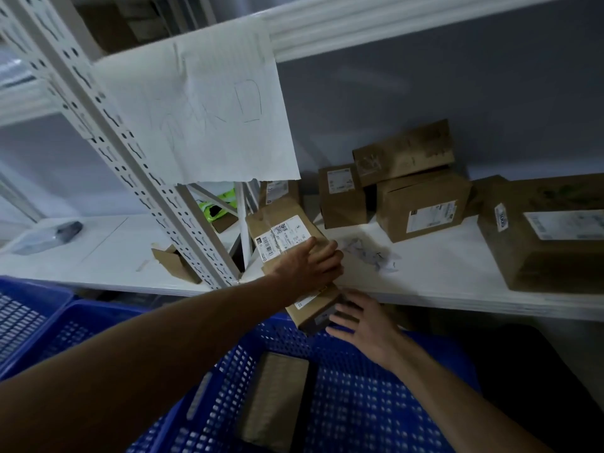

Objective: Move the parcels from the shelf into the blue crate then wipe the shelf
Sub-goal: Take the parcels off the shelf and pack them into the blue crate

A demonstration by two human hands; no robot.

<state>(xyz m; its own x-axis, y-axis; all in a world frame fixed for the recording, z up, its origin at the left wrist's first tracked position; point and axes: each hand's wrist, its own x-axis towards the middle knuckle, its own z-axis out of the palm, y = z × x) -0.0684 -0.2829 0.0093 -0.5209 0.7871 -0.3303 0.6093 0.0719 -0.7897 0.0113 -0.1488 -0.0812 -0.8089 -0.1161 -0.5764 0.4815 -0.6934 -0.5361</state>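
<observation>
A long brown parcel [287,237] with a white label hangs over the front edge of the white shelf [441,276], tilted down toward the blue crate [353,403]. My left hand [313,261] lies on top of the parcel, its fingers curled over the far edge. My right hand [362,320] touches the parcel's lower end with spread fingers. One flat parcel [277,397] lies in the crate. More brown parcels stand on the shelf: a stack of three [398,188] at the back and a large box [549,233] at the right.
A perforated white upright [137,165] stands left of the parcel, with a sheet of paper [209,112] hanging from the shelf above. A second blue crate [23,318] sits at the left. Crumpled paper scraps [369,253] lie on the shelf. A torn carton piece [173,263] leans by the upright.
</observation>
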